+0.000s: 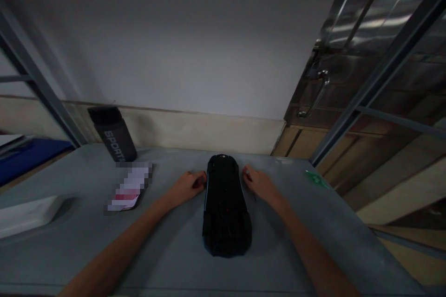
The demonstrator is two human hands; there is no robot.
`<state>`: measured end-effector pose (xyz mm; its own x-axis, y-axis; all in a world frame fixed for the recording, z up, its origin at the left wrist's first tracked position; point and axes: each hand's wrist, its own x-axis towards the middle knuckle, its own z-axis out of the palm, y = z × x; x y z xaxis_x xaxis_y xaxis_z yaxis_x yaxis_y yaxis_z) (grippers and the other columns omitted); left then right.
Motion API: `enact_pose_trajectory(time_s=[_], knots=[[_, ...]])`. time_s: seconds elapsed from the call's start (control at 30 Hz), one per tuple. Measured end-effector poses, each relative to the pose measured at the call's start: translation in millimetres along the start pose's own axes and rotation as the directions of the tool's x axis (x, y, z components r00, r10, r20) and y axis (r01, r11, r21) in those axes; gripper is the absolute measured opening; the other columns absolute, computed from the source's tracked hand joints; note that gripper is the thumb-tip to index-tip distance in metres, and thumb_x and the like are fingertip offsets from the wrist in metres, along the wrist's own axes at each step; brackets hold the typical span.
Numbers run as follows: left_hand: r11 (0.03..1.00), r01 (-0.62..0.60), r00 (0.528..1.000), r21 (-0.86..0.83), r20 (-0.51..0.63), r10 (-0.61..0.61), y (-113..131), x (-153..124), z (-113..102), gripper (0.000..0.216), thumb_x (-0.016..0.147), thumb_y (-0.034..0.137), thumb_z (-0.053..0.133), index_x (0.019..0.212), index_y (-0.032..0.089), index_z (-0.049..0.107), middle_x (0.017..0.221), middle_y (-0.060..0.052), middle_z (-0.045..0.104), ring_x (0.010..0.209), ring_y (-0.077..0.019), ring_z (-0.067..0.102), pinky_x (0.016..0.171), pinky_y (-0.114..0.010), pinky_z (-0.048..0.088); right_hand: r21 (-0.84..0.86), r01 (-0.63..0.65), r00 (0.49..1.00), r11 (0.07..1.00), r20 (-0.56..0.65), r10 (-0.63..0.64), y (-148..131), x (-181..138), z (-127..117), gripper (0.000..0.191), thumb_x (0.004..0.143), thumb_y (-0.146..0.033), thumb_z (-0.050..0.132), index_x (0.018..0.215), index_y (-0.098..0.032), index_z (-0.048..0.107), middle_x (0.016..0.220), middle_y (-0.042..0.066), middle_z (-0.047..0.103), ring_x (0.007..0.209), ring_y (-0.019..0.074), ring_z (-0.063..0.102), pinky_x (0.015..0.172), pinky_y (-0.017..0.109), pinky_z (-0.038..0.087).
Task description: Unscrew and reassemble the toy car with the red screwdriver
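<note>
A black toy car (226, 209) lies lengthwise on the grey table (174, 250), its dark, flat underside facing up. My left hand (186, 185) rests beside the car's far left corner, with curled fingers pinching against its edge. At the far right corner is my right hand (260, 183), fingers closed in a pinch on something small and pale that I cannot make out. A thin dark shaft shows just under that hand. Both forearms reach in from the bottom of the view.
A black bottle marked SPORT (114, 134) stands at the back left. A blurred flat item (130, 188) lies left of my left hand, a white box (28, 213) at the far left. A small green piece (316, 178) lies near the right edge. A metal door handle (318, 93) is at the right.
</note>
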<state>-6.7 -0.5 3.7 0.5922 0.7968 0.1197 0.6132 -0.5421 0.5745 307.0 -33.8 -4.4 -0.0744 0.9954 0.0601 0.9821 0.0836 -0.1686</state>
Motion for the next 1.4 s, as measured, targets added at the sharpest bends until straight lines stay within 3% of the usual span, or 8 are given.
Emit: enact_pose_trajectory(time_s=[0.4,1.4], knots=[[0.999,-0.032,0.999,-0.020,0.024,0.033,-2.2,-2.5,-3.3,0.007,0.090,0.031,0.059,0.089,0.024,0.060,0.078,0.001,0.065,0.078,-0.0210,0.061,0.086,-0.035,0.047,0.004,0.002,1.000,1.000,0.002,-0.002,-0.9,-0.6,-0.2,0.023,0.110,-0.028,0.050,0.127,-0.022,0.065,0.108,0.009,0.081,0.094,0.0231,0.077,0.077,0.030,0.046],[0.998,-0.042,0.999,0.055,0.029,0.040,-6.4,-0.4,-0.1,0.007,0.093,0.030,0.057,0.094,0.024,0.059,0.080,0.000,0.067,0.079,-0.0213,0.063,0.088,-0.037,0.051,-0.010,0.007,1.000,1.000,-0.002,-0.007,-5.5,-3.5,-4.9,0.024,0.110,-0.026,0.047,0.126,-0.022,0.065,0.102,0.010,0.082,0.091,0.0255,0.077,0.073,0.032,0.046]])
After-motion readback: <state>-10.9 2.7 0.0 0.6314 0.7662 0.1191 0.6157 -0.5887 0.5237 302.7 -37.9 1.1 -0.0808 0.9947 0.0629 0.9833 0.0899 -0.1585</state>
